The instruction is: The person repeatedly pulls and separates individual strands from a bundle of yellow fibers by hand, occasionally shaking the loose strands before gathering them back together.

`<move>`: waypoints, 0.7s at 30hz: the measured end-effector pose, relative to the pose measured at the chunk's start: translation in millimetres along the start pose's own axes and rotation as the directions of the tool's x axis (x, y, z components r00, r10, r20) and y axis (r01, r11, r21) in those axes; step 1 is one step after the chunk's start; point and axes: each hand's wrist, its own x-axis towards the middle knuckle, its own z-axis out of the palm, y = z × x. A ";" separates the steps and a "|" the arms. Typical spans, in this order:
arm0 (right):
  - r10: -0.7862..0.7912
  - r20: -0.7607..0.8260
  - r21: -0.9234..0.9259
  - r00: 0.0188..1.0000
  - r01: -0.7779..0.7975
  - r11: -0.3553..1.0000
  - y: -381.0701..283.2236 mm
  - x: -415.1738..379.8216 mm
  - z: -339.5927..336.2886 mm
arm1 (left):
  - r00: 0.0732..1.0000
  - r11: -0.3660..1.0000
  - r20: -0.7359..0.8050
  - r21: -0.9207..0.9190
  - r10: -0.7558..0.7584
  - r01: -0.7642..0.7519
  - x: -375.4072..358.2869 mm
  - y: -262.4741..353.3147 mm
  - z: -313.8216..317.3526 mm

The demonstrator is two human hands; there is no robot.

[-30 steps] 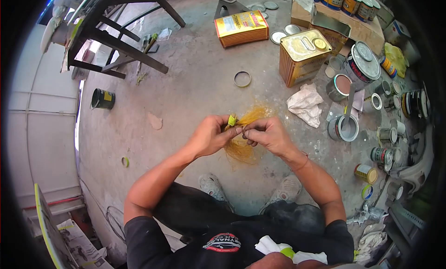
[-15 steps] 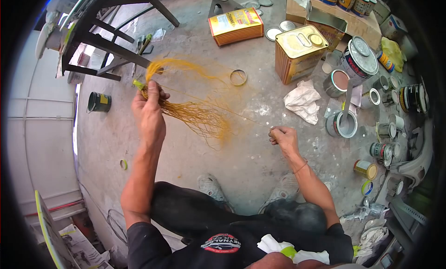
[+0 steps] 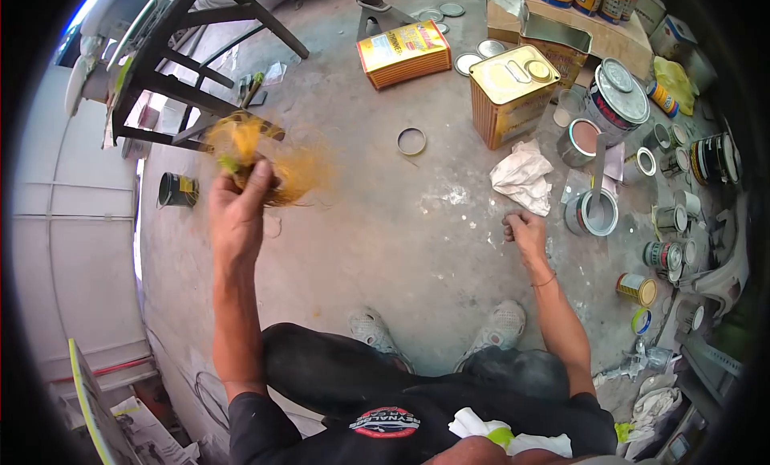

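Observation:
On the left, my left hand (image 3: 243,212) is closed around a bundle of thin yellow-orange strands (image 3: 295,174), gripped at an end bound with bright green tape (image 3: 230,162). The loose ends are bunched up and blurred by motion. My right hand (image 3: 525,234) is closed in a pinch above the floor, just below a crumpled white cloth (image 3: 521,178). Whatever its fingers hold, if anything, is too small or hidden to make out. A ring-shaped lid (image 3: 411,142) lies on the floor between the hands.
A thinner can (image 3: 403,54) lies at the back, with a square metal can (image 3: 513,88) beside it. Several paint tins crowd the right, including an open grey one (image 3: 593,214). A dark metal stand (image 3: 180,92) and a small dark tin (image 3: 178,190) are on the left.
The strands, earlier streaming rightward, are now bunched near my left hand. My right hand has moved right, toward the cloth; the single strand stretched between the hands no longer shows.

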 end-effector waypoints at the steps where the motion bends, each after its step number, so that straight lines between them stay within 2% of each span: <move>1: -0.152 0.036 0.001 0.988 0.152 0.988 -25.8 -10.3 10.8 | 0.987 0.995 0.123 -0.002 -0.100 0.101 -4.5 -10.6 7.6; 3: -0.406 0.127 -0.033 0.905 0.413 0.910 -71.3 -41.7 30.4 | 0.932 0.969 0.290 0.180 -0.219 0.172 -9.0 -24.0 26.2; 5: -0.592 0.266 -0.087 0.761 0.630 0.771 -111.1 -77.5 46.1 | 0.878 0.949 0.375 0.211 -0.299 0.233 -17.6 -35.5 42.5; 6: -0.666 0.339 -0.094 0.664 0.728 0.679 -124.3 -93.2 53.0 | 0.876 0.951 0.383 0.211 -0.293 0.226 -21.2 -40.3 49.3; 8: -0.707 0.451 -0.027 0.544 0.800 0.599 -133.4 -110.1 67.6 | 0.803 0.920 0.451 0.225 -0.391 0.321 -30.0 -49.2 61.3; 12: -0.686 0.509 -0.039 0.520 0.810 0.585 -126.2 -118.0 91.3 | 0.750 0.910 0.516 0.205 -0.414 0.361 -41.5 -52.1 71.0; 14: -0.546 0.547 -0.034 0.635 0.668 0.743 -120.9 -122.9 94.6 | 0.734 0.902 0.527 0.196 -0.428 0.385 -46.5 -49.7 75.6; 15: -0.547 0.546 -0.035 0.634 0.670 0.742 -121.5 -124.9 93.2 | 0.717 0.902 0.553 0.193 -0.424 0.385 -46.5 -50.1 75.9; 17: -0.416 0.562 -0.049 0.715 0.531 0.846 -123.8 -128.2 90.2 | 0.725 0.916 0.562 0.207 -0.399 0.344 -48.4 -46.1 78.8; 19: -0.380 0.548 -0.043 0.745 0.479 0.877 -119.2 -125.2 88.1 | 0.730 0.927 0.571 0.222 -0.375 0.302 -50.9 -45.2 80.8; 21: -0.343 0.532 -0.037 0.774 0.425 0.904 -114.0 -121.6 88.3 | 0.707 0.869 0.519 0.392 -0.480 0.302 -52.4 -49.8 81.9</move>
